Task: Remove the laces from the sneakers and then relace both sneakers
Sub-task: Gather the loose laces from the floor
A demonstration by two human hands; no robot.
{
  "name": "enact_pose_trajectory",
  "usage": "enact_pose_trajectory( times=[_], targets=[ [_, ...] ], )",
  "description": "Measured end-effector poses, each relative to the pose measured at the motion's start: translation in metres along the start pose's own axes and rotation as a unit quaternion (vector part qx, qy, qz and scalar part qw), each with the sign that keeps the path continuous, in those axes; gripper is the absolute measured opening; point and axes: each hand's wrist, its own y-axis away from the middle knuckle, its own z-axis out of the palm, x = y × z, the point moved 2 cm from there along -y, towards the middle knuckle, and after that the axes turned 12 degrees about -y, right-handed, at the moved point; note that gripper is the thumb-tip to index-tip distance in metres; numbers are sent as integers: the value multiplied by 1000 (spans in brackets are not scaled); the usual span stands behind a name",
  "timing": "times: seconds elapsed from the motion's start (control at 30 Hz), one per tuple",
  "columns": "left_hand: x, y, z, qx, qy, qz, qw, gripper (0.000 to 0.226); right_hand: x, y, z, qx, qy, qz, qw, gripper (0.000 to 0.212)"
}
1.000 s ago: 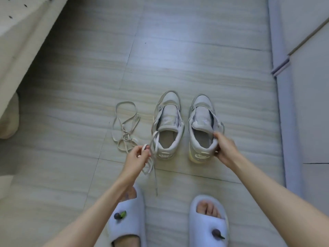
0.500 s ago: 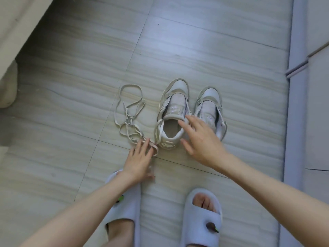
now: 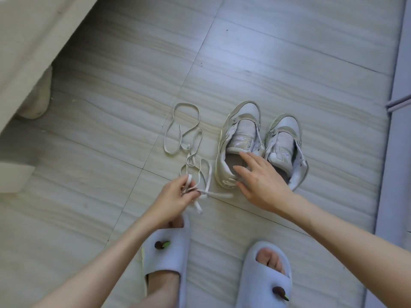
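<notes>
The left hand [image 3: 175, 197] pinches a bunch of loose laces [image 3: 189, 138] on the tiled floor [image 3: 111, 107]; the right hand [image 3: 260, 178], fingers spread, reaches over the left sneaker [image 3: 238, 130], beside the right sneaker [image 3: 287, 138]

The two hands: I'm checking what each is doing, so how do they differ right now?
The left hand pinches the loose laces in curled fingers; the right hand holds nothing, fingers spread. The left hand is beside the left sneaker, the right hand above its opening. Both are bare.

Tiled floor [image 3: 278, 63]: sneakers [image 3: 241, 138], laces [image 3: 184, 130].
</notes>
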Motion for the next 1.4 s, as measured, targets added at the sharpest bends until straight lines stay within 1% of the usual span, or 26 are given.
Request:
enact_pose_trajectory(
  times=[0.1, 0.17, 0.23, 0.27, 0.3, 0.33, 0.37, 0.43, 0.5, 0.53, 0.6, 0.67, 0.77, 0.83, 0.9, 0.97, 1.03, 1.1, 1.13, 1.17, 1.23, 1.27, 1.3, 1.33, 1.37, 1.4],
  targets=[
    [20, 2, -47, -14, 191, -3, 982, 11, -14, -5, -8, 15, -3, -6, 1000, 37],
    [24, -1, -77, 3, 300, -18, 954, 11, -26, -11, -14, 12, -12, -30, 999, 40],
    [17, -8, -102, 27, 344, -40, 938, 18, -37, -20, -19, -6, -24, -41, 999, 45],
    [6, -13, -113, 56, 303, -63, 949, 20, -40, -26, -21, -16, -24, -42, 999, 46],
    [-8, -17, -121, 92, 215, -93, 968, 20, -44, -34, -22, -28, -21, -42, 999, 48],
    [-26, -21, -128, 125, 95, -120, 980, 18, -47, -43, -22, -42, -15, -43, 998, 50],
    [-43, -23, -131, 141, -22, -144, 979, 16, -50, -52, -21, -57, -5, -49, 997, 53],
    [-73, -25, -124, 84, -155, -152, 973, 10, -57, -72, -13, -90, 36, -71, 993, 67],
    [-95, -30, -109, 9, -205, -125, 971, 9, -64, -90, 3, -128, 97, -79, 984, 94],
    [-102, -33, -103, 5, -208, -114, 971, 8, -67, -98, 14, -146, 117, -71, 980, 107],
    [-109, -38, -99, 41, -188, -96, 977, 24, -72, -109, 39, -169, 121, -47, 977, 121],
    [-111, -40, -97, 74, -164, -75, 981, 42, -76, -112, 64, -178, 124, -49, 975, 122],
    [-113, -30, -90, 97, -205, -29, 973, 51, -70, -110, 88, -196, 150, -69, 966, 109],
    [-119, -17, -87, 152, -230, -27, 961, 50, -64, -114, 85, -156, 134, -97, 974, 83],
    [-127, -8, -85, 167, -237, -81, 954, 63, -65, -121, 73, -103, 83, -135, 982, 43],
    [-132, -9, -81, 112, -264, -144, 947, 90, -65, -130, 68, -83, 63, -156, 982, 38],
    [-131, -21, -79, 69, -311, -164, 934, 100, -67, -141, 66, -79, 25, -103, 991, 29],
    [-127, -36, -81, 69, -310, -138, 938, 88, -71, -154, 62, -58, -119, 23, 991, 22],
    [-125, -42, -81, 72, -291, -121, 946, 75, -72, -157, 58, -52, -229, 97, 967, 19],
    [-124, -47, -81, 70, -270, -103, 955, 60, -73, -159, 54, -62, -348, 162, 921, 15],
    [-123, -52, -78, 42, -251, -60, 965, 34, -77, -158, 45, -124, -550, 233, 793, 16],
    [-123, -53, -76, 26, -240, -39, 970, 26, -77, -156, 38, -145, -603, 240, 747, 18],
    [-122, -54, -75, 17, -215, -26, 976, 23, -76, -156, 31, -151, -625, 238, 728, 18],
    [-120, -56, -76, 20, -181, -24, 983, 22, -74, -159, 24, -140, -630, 232, 728, 16],
    [-117, -60, -80, 38, -147, -26, 988, 23, -71, -163, 17, -109, -615, 220, 749, 13],
    [-113, -64, -86, 70, -122, -28, 990, 24, -66, -169, 13, -61, -574, 205, 791, 13]
  ],
)
